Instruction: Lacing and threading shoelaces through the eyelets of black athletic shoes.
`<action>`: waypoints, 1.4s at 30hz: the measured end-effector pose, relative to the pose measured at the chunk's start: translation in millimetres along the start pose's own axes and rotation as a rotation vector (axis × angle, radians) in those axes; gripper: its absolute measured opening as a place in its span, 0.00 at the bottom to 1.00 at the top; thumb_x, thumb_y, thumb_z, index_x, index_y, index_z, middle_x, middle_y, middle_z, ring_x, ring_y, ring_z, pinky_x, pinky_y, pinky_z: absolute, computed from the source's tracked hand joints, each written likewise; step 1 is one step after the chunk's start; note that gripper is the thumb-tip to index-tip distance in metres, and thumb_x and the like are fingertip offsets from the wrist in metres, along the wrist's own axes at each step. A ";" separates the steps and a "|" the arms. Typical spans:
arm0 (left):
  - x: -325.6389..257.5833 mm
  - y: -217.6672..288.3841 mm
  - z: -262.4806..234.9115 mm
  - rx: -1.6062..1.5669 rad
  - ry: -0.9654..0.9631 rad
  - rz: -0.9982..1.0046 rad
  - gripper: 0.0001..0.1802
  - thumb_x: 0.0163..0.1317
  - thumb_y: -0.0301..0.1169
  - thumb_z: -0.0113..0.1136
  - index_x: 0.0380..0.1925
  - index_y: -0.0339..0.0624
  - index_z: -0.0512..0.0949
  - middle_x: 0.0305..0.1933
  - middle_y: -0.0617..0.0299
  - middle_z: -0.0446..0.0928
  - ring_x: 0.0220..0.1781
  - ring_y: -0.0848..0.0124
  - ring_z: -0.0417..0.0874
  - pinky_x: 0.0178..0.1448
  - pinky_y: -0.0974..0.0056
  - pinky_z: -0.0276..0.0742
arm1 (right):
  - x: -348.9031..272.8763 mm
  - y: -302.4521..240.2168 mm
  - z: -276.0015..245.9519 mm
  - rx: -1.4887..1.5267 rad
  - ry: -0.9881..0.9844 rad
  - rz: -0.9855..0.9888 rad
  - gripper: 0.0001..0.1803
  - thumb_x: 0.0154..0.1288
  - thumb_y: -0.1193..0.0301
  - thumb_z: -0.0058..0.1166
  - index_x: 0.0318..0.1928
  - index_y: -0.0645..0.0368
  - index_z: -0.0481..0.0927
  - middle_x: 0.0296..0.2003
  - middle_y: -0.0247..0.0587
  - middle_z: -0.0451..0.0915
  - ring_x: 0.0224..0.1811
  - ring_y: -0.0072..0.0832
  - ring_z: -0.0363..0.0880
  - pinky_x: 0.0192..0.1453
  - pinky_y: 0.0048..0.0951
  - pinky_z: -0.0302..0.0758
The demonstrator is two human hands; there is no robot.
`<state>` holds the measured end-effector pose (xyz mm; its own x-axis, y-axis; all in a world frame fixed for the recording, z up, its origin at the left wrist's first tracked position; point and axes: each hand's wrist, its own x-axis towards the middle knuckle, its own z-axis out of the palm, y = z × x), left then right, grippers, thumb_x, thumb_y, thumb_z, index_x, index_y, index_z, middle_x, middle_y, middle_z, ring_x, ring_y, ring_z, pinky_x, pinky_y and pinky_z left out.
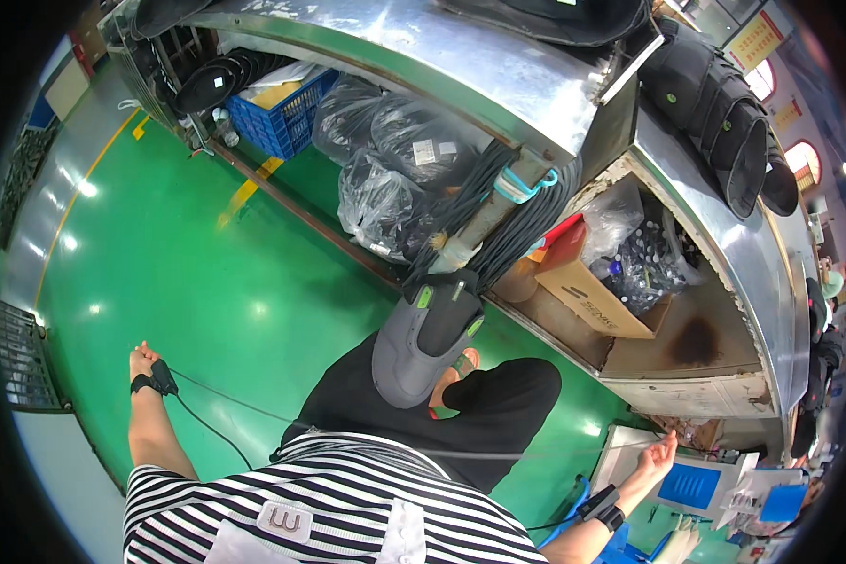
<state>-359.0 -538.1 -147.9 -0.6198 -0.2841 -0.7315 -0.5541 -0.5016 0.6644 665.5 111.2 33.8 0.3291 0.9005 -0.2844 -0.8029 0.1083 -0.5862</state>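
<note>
My left hand [144, 360] hangs out to the left over the green floor [207, 282], fingers curled in and holding nothing, with a black strap and cable at the wrist. My right hand [659, 455] reaches low to the right, fingers apart, at the edge of a white tray [620, 451]; its wrist carries a black band too. A grey and black shoe upper with green tabs [425, 340] rests on my black-trousered knee [498, 404], untouched by either hand. A sandalled foot [461, 365] shows beside it.
A long steel workbench [498, 66] curves across the top, with black shoe parts [724, 113] on it. Beneath it are plastic bags [385, 160], a blue crate [287, 113], a cardboard box [587, 291] and a cable bundle [498, 216]. Blue bins [691, 484] sit at lower right.
</note>
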 end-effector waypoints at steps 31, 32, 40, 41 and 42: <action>-497.3 -329.4 180.3 1.269 -1.474 0.701 0.06 0.67 0.27 0.57 0.35 0.35 0.77 0.25 0.63 0.74 0.26 0.79 0.69 0.33 0.70 0.67 | -234.2 380.5 120.1 -1.389 -0.732 0.078 0.07 0.60 0.72 0.60 0.32 0.64 0.82 0.15 0.30 0.73 0.19 0.14 0.70 0.26 0.23 0.65; -496.8 -327.0 181.5 1.267 -1.451 0.704 0.06 0.67 0.27 0.57 0.35 0.35 0.77 0.25 0.63 0.74 0.26 0.79 0.69 0.33 0.70 0.67 | -232.5 379.6 121.3 -1.398 -0.734 0.114 0.07 0.60 0.72 0.60 0.32 0.64 0.82 0.15 0.30 0.73 0.19 0.14 0.70 0.26 0.23 0.65; -501.7 -314.8 194.0 1.264 -1.618 1.045 0.05 0.61 0.26 0.62 0.32 0.35 0.78 0.29 0.60 0.75 0.25 0.70 0.73 0.31 0.66 0.68 | -215.7 362.5 148.7 -1.076 -0.659 0.909 0.06 0.65 0.71 0.57 0.33 0.60 0.81 0.18 0.19 0.70 0.17 0.08 0.58 0.20 0.16 0.51; -501.8 -315.0 194.7 1.265 -1.617 1.040 0.05 0.61 0.26 0.62 0.32 0.35 0.78 0.29 0.60 0.75 0.25 0.70 0.73 0.31 0.66 0.68 | -215.4 362.0 149.1 -1.098 -0.643 0.917 0.06 0.65 0.71 0.57 0.33 0.60 0.81 0.18 0.19 0.70 0.17 0.08 0.58 0.20 0.16 0.51; -501.8 -315.1 195.3 1.281 -1.608 1.042 0.05 0.60 0.27 0.62 0.31 0.36 0.78 0.28 0.58 0.76 0.26 0.65 0.75 0.31 0.63 0.70 | -215.4 362.2 148.4 -1.108 -0.658 0.888 0.06 0.66 0.71 0.56 0.33 0.60 0.81 0.19 0.20 0.71 0.17 0.08 0.58 0.20 0.16 0.51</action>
<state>18.1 -77.9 39.9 -0.2523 0.9664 0.0493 0.5939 0.1144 0.7963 230.1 18.9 -4.7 -0.5377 0.5567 -0.6332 0.2341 -0.6228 -0.7465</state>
